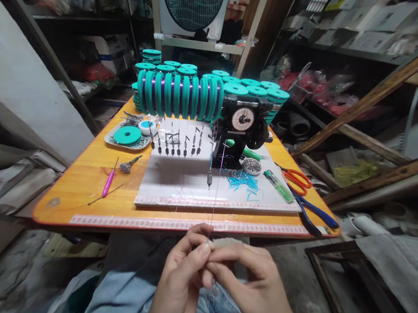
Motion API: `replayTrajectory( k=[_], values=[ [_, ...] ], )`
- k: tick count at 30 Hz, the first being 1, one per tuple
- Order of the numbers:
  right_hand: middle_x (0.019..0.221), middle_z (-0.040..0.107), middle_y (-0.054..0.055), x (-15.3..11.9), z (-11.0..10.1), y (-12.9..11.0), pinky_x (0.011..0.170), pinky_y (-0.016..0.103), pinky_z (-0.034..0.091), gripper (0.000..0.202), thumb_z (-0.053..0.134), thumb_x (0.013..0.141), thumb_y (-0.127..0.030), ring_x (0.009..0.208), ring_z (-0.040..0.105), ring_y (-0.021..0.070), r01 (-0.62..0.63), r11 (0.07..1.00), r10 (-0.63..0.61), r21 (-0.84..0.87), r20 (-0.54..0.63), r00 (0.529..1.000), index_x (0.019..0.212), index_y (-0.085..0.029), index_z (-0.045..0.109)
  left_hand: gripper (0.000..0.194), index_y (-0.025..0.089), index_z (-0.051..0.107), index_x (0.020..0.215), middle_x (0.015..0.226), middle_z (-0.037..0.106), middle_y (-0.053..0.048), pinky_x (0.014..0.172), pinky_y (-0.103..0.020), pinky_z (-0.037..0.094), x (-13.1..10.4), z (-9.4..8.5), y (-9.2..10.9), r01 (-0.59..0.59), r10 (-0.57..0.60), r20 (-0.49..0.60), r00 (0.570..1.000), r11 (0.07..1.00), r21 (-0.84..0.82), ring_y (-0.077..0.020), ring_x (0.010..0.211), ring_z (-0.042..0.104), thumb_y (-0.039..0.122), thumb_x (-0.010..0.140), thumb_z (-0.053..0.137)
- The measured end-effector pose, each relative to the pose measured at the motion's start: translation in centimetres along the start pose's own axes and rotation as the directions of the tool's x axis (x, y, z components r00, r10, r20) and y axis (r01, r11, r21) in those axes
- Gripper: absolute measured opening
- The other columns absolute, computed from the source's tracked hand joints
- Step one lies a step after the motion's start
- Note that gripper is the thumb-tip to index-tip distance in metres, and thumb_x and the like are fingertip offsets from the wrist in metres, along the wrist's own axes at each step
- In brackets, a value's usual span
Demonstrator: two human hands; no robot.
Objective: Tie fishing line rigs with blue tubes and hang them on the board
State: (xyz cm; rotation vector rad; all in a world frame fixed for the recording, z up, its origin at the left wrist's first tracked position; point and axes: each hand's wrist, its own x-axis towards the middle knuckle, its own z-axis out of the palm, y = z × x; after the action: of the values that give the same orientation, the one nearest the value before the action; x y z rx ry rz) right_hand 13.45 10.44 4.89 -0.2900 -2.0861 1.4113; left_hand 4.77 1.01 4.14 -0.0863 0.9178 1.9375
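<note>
My left hand (185,268) and my right hand (247,275) meet in front of the table's near edge, above my lap. A thin pink line (216,197) runs down from the black winding machine (241,125) into my fingertips. The left thumb and forefinger pinch it. My right thumb and forefinger are pressed together against the left fingertips, and what they hold is too small to make out. Beside the line hangs a small dark weight (209,178). Teal foam spools (178,96) wound with purple line sit in a row on the machine's shaft.
Blue pliers (317,212), orange-handled scissors (296,178) and a green-lidded case (278,186) lie right on the orange table (68,181). Cut blue pieces (243,182) lie near a bowl of metal bits (251,166). A pink-handled tool (108,183) and a plate (143,145) are left.
</note>
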Motion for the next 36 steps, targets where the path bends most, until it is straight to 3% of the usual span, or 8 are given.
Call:
replayTrajectory(
  k=[4,8,13,17,24,29,34,36],
  values=[
    [0.076,0.072,-0.004,0.3,-0.8,0.1,0.070,0.012,0.053,0.016,0.068,0.087,-0.007,0.069,0.067,0.0066,0.064,0.998,-0.065,0.019,0.073,0.995,0.090,-0.022,0.070,0.023,0.015,0.073,0.077,0.062,0.054,0.004,0.048,-0.016,0.039,0.5,-0.6,-0.5,0.030,-0.029,0.065,0.997,1.000,-0.008,-0.0016,0.041,0.044,0.032,0.067,0.085],
    [0.077,0.069,-0.004,-0.3,-0.2,1.2,0.068,0.015,0.054,0.021,0.065,0.088,-0.005,0.068,0.067,0.0074,0.092,0.993,-0.096,0.079,0.050,0.994,0.095,-0.025,0.068,0.023,0.015,0.074,0.078,0.059,0.056,0.004,0.045,-0.015,0.039,0.5,-0.3,-0.3,0.055,-0.051,0.083,0.995,0.997,-0.046,-0.0009,0.039,0.041,0.031,0.066,0.087],
    [0.082,0.061,-0.004,-1.6,1.0,2.1,0.063,0.015,0.055,0.014,0.060,0.093,-0.013,0.065,0.066,0.0069,-0.103,0.953,0.121,0.286,-0.049,0.991,0.097,-0.026,0.056,0.025,0.016,0.074,0.077,0.055,0.056,0.004,0.047,-0.014,0.038,-0.2,0.3,0.3,0.075,-0.074,0.019,0.997,0.995,-0.068,0.0002,0.040,0.039,0.030,0.063,0.089],
    [0.086,0.062,-0.002,-1.8,0.8,2.0,0.066,0.015,0.055,0.005,0.063,0.092,-0.020,0.073,0.065,0.0084,-0.182,0.954,0.198,0.236,-0.047,0.979,0.095,-0.023,0.062,0.026,0.015,0.076,0.083,0.046,0.046,0.008,0.048,-0.014,0.037,-0.4,0.4,0.6,0.072,-0.071,0.031,0.997,0.996,-0.056,-0.0004,0.040,0.035,0.030,0.065,0.088],
    [0.078,0.066,0.002,-0.7,-0.2,1.2,0.054,0.015,0.048,0.014,0.065,0.092,-0.029,0.061,0.060,0.0078,-0.293,0.922,0.288,0.254,0.059,0.956,0.099,-0.020,0.073,0.023,0.014,0.076,0.084,0.044,0.045,0.007,0.049,-0.014,0.036,-0.3,0.4,0.7,0.059,-0.056,0.055,0.997,0.997,-0.052,-0.0014,0.041,0.037,0.029,0.069,0.086],
    [0.088,0.069,0.005,-0.2,-0.8,0.9,0.072,0.021,0.054,0.016,0.065,0.092,-0.030,0.079,0.067,0.0127,-0.285,0.923,0.261,0.259,0.124,0.957,0.098,-0.020,0.075,0.023,0.014,0.075,0.081,0.046,0.047,0.007,0.048,-0.015,0.036,-0.2,0.5,0.6,0.055,-0.053,0.059,0.997,0.998,-0.042,-0.0013,0.040,0.038,0.029,0.068,0.086],
    [0.082,0.065,0.003,0.0,-1.1,1.3,0.058,0.019,0.047,0.021,0.061,0.094,-0.034,0.064,0.058,0.0089,-0.341,0.888,0.281,0.309,0.222,0.934,0.099,-0.018,0.074,0.022,0.015,0.074,0.082,0.048,0.050,0.006,0.048,-0.014,0.036,-0.2,0.4,0.5,0.048,-0.046,0.076,0.996,0.999,-0.024,-0.0015,0.040,0.041,0.029,0.070,0.085],
    [0.077,0.065,0.003,0.3,-1.0,1.7,0.057,0.018,0.045,0.023,0.062,0.094,-0.036,0.062,0.056,0.0080,-0.394,0.830,0.285,0.396,0.306,0.908,0.098,-0.017,0.074,0.021,0.014,0.073,0.081,0.047,0.050,0.006,0.048,-0.015,0.036,-0.2,0.4,0.4,0.051,-0.049,0.087,0.995,0.999,-0.017,-0.0016,0.039,0.041,0.028,0.070,0.084]
  ],
)
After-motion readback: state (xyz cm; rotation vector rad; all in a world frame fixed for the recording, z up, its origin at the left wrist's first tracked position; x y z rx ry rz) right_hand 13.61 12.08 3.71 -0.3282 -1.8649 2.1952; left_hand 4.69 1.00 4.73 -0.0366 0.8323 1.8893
